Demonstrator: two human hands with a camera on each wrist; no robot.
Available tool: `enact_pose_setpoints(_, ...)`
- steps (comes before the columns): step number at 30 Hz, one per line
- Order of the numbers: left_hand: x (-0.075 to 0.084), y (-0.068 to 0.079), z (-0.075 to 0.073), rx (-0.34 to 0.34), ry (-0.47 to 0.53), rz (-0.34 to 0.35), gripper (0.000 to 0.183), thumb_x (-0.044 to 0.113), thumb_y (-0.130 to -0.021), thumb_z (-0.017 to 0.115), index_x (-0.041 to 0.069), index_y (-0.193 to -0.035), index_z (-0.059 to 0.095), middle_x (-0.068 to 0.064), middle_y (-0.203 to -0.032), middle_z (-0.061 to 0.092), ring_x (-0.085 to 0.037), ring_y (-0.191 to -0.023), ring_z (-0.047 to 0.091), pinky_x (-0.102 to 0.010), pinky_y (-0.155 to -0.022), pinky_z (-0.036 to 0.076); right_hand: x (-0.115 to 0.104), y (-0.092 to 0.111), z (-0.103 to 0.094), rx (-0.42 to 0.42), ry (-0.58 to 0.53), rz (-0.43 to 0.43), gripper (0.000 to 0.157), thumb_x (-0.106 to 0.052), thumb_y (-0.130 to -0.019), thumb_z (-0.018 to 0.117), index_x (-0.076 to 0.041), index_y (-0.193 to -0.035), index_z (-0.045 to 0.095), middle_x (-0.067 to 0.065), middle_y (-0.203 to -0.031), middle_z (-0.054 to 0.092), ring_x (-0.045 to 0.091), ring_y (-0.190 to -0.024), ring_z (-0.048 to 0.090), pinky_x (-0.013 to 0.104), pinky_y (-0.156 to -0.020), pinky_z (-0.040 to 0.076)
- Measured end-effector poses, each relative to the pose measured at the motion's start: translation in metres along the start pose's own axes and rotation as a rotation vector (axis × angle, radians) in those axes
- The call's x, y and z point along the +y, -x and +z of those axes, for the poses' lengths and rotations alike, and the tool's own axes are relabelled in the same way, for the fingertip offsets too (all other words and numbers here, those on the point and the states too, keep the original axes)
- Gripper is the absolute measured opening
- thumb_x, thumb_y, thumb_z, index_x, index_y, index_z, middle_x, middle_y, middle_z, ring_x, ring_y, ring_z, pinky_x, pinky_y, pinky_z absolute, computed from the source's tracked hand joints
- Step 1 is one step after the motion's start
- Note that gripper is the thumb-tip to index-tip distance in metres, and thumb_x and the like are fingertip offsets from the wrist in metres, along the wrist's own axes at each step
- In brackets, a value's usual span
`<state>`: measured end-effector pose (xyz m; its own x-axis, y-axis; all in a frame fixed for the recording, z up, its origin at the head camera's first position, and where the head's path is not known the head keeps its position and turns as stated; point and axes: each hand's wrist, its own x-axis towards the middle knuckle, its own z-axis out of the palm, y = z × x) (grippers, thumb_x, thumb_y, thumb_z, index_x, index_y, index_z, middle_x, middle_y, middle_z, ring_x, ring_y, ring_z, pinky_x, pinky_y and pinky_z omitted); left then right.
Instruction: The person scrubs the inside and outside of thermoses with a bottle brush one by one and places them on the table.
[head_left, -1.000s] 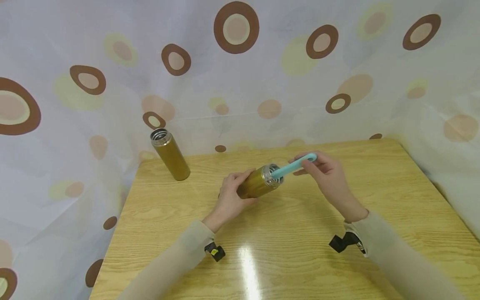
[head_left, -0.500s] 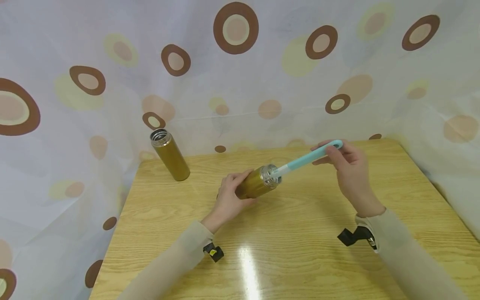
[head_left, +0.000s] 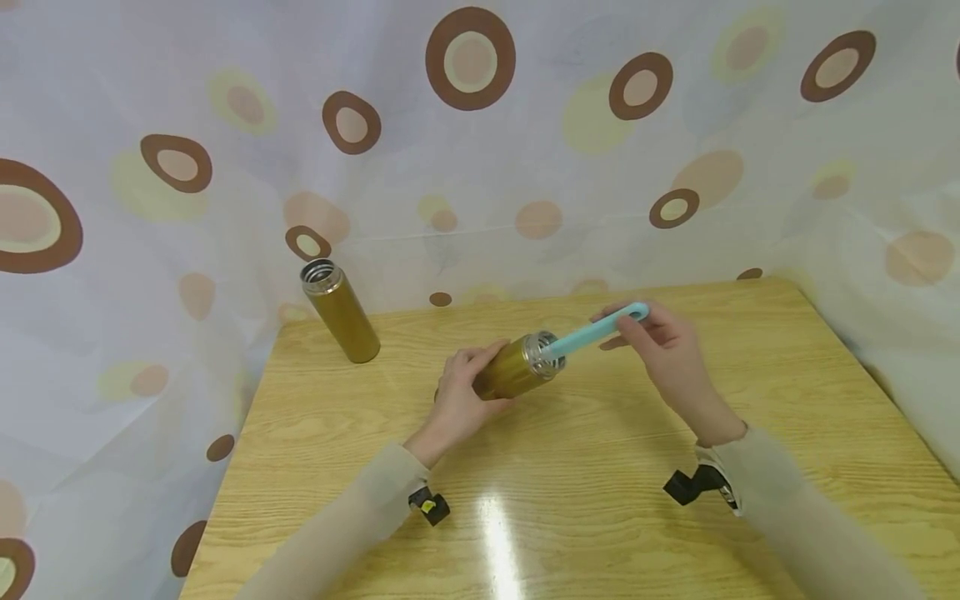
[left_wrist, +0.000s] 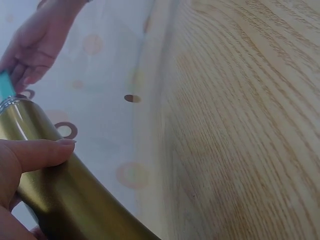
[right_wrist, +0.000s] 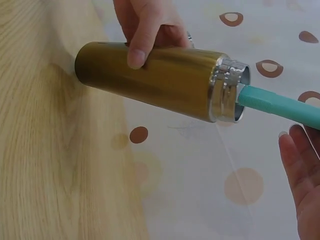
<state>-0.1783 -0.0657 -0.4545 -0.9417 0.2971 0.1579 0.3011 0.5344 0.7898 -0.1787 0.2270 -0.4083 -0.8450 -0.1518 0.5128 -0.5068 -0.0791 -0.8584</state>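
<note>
My left hand (head_left: 459,398) grips a gold thermos bottle (head_left: 513,369) round its body, thumb across the near side. The bottle lies tilted, its threaded steel mouth facing right and no lid on it. From that mouth sticks a teal-handled bottle brush (head_left: 592,333); its head is hidden inside. My right hand (head_left: 671,358) pinches the handle near the looped end. In the right wrist view the brush handle (right_wrist: 277,105) enters the mouth of the bottle (right_wrist: 150,80). The left wrist view shows my left thumb pressed on the gold bottle (left_wrist: 75,195).
A second gold bottle (head_left: 345,321), lidless, stands upright at the table's back left. Behind the wooden table (head_left: 600,500) hangs a white curtain (head_left: 480,167) with brown and yellow round patterns, close against the back edge.
My right hand first drew the brush out to the upper right, baring a pale stretch below the handle, then pushed it back into the bottle. The left hand and bottle stayed nearly still.
</note>
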Motion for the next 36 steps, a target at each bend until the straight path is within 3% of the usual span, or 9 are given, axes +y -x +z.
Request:
enact_pose_setpoints(5,0.002,0.0,0.0,-0.001,0.0,-0.01,0.085,0.009,-0.081,0.09,0.027,-0.154,0.052,-0.012,-0.14,0.052,-0.034,-0.131,0.043,-0.061,-0.109,0.034,0.004,0.003,0.006,-0.055,0.06,0.053,0.021,0.0,-0.106,0.056,0.009,-0.122,0.066,0.001,-0.118,0.075,0.015,-0.1,0.073,0.031,-0.083,0.062)
enact_pose_setpoints(12,0.002,0.0,0.0,-0.003,0.011,-0.004,0.085,0.011,-0.081,0.09,0.027,-0.154,0.052,-0.012,-0.141,0.051,-0.034,-0.132,0.042,-0.062,-0.109,0.033,-0.005,0.001,0.0,-0.009,0.119,0.093,0.021,-0.006,-0.106,0.059,0.007,-0.12,0.068,0.001,-0.116,0.077,0.018,-0.092,0.075,0.029,-0.089,0.06)
enact_pose_setpoints(22,0.0,0.0,0.0,-0.004,0.003,-0.003,0.085,0.009,-0.08,0.09,0.027,-0.154,0.052,-0.013,-0.142,0.051,-0.033,-0.132,0.042,-0.062,-0.11,0.035,-0.014,-0.007,-0.009,0.153,-0.134,-0.079,0.02,0.005,-0.105,0.054,0.018,-0.114,0.066,0.01,-0.104,0.079,0.018,-0.086,0.076,0.032,-0.088,0.06)
enact_pose_setpoints(26,-0.001,0.0,0.001,0.0,-0.008,-0.002,0.085,0.01,-0.08,0.091,0.026,-0.154,0.052,-0.012,-0.141,0.052,-0.033,-0.132,0.043,-0.061,-0.11,0.035,-0.013,-0.007,-0.008,0.161,-0.198,-0.099,0.02,0.007,-0.105,0.052,0.021,-0.114,0.064,0.015,-0.105,0.077,0.021,-0.085,0.076,0.033,-0.086,0.062)
enact_pose_setpoints(36,0.0,0.0,0.001,0.0,-0.007,-0.015,0.085,0.01,-0.08,0.091,0.027,-0.154,0.052,-0.012,-0.14,0.052,-0.033,-0.132,0.043,-0.062,-0.11,0.036,-0.001,0.001,0.003,-0.005,0.058,0.078,0.022,-0.003,-0.105,0.06,0.01,-0.121,0.067,0.002,-0.115,0.077,0.015,-0.095,0.075,0.03,-0.093,0.059)
